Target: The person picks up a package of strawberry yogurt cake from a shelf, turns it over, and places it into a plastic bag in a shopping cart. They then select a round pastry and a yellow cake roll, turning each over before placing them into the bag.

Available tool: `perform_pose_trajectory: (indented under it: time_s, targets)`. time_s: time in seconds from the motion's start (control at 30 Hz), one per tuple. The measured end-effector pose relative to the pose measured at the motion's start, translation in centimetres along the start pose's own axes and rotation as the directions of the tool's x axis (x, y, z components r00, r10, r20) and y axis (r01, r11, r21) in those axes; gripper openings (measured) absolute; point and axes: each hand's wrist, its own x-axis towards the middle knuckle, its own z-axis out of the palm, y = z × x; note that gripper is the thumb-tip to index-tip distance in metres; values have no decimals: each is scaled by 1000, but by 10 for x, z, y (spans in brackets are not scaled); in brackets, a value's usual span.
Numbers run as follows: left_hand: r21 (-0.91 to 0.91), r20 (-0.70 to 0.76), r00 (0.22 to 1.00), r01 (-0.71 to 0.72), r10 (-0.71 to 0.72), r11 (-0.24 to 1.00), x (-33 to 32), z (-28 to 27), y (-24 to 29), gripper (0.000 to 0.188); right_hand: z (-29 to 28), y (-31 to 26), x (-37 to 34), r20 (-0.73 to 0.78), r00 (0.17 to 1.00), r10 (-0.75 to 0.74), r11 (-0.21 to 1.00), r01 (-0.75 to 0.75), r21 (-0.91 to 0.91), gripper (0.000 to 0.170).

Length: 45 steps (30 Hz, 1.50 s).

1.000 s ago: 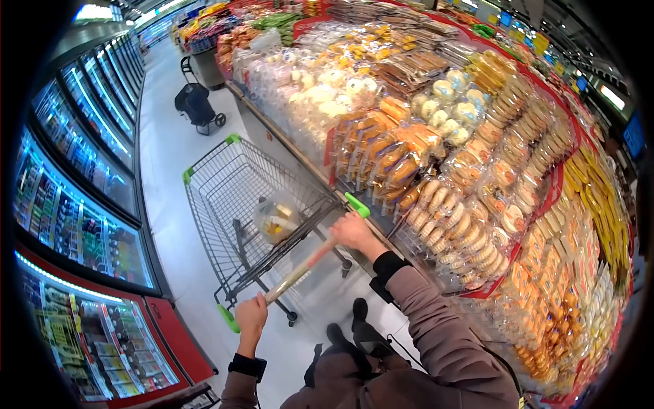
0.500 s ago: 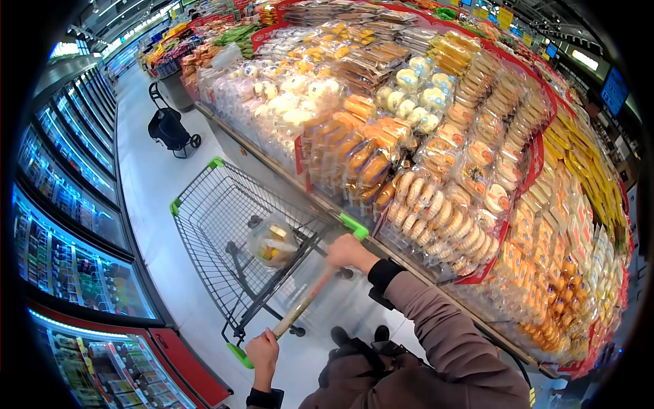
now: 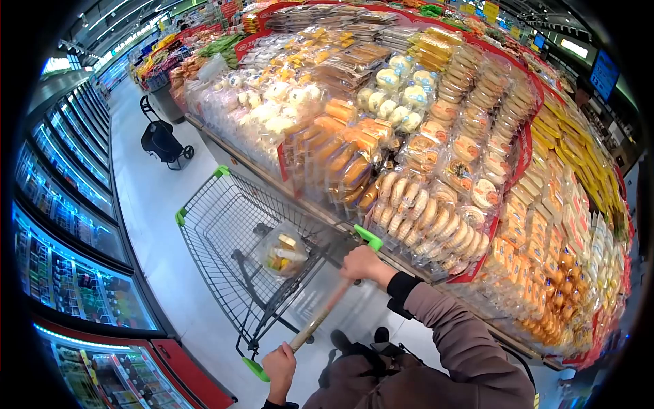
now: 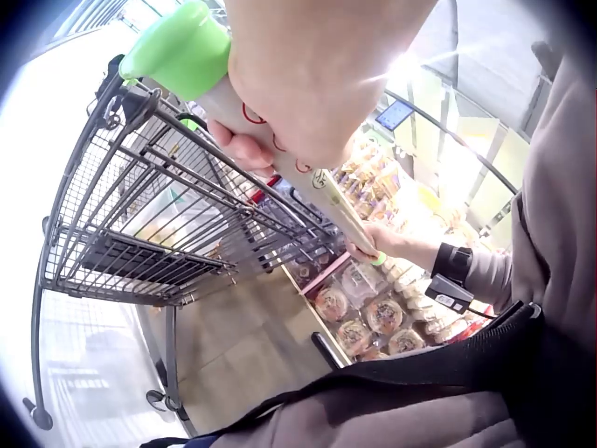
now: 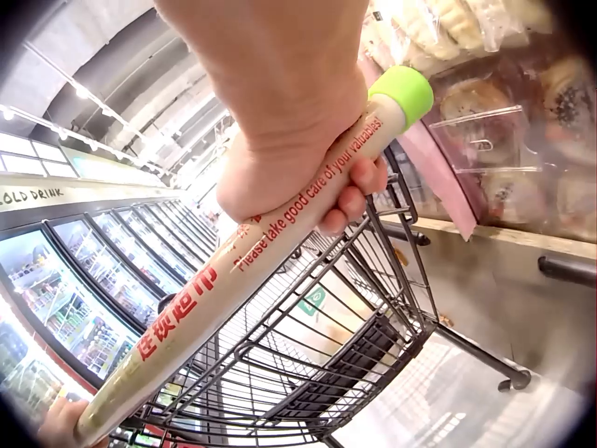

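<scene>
A wire shopping cart [image 3: 219, 232] with green corner caps stands before me, its pale handle bar [image 3: 320, 319] printed with red lettering. Near the bar's left end, my left hand [image 3: 279, 368] grips it with fingers curled round. Toward the other end, beside a green end cap [image 3: 368, 236], my right hand [image 3: 364, 264] holds the same bar; the right wrist view shows its fingertips [image 5: 351, 203] wrapped underneath. Inside the cart sits a clear plastic bag [image 3: 283, 256] with yellowish items, their kind too small to make out.
A sloping display of packaged breads and pastries [image 3: 409, 163] runs along the right, its edge close beside the cart. Lit glass-door refrigerators [image 3: 75, 273] line the left side. Farther up the aisle stands a black wheeled shopping trolley [image 3: 163, 143] on the white floor [image 3: 146, 211].
The view has swung rightward and the display has shifted left in it. The black trolley appears lower and farther left. Both hands keep their hold on the handle bar.
</scene>
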Motion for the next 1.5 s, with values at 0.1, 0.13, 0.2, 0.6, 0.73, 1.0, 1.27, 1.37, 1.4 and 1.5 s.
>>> perform_pose_trajectory:
  time_s: [0.1,0.13,0.2,0.6,0.73,1.0,1.27,1.37,1.4,1.5]
  targets:
    - [-2,25,1000,0,1,1000,-2,2,-2,40,4,2,-8,16,999,29,999,-29,25,37]
    - [-6,34,999,1,0,1000,-3,2,-3,40,7,2,-10,6,1000,25,999,-25,22,37]
    - [-17,54,999,-4,5,1000,-4,0,-4,40,10,1,-13,-15,1000,14,1000,-14,12,36]
    - [-8,53,999,-3,3,1000,1,0,0,38,1,2,-15,20,999,40,999,-41,16,38]
    - [-1,57,998,-6,6,1000,2,-2,1,38,-1,1,-15,8,1000,21,1000,-21,10,38]
    - [14,57,998,-20,20,1000,2,1,-3,38,-1,0,-14,39,999,33,999,-32,-26,38]
    - [13,60,998,-18,17,1000,1,2,-4,38,-1,0,-14,43,998,46,999,-46,-9,37]
    - [-9,55,998,-21,21,1000,1,-1,-2,38,5,0,-14,17,999,41,999,-41,1,38]
    - [-10,53,998,-21,22,1000,2,-1,-2,38,3,0,-14,23,999,45,999,-45,2,38]
    - [-6,40,999,-32,32,999,1,1,-3,38,3,0,-14,15,999,42,999,-42,4,37]
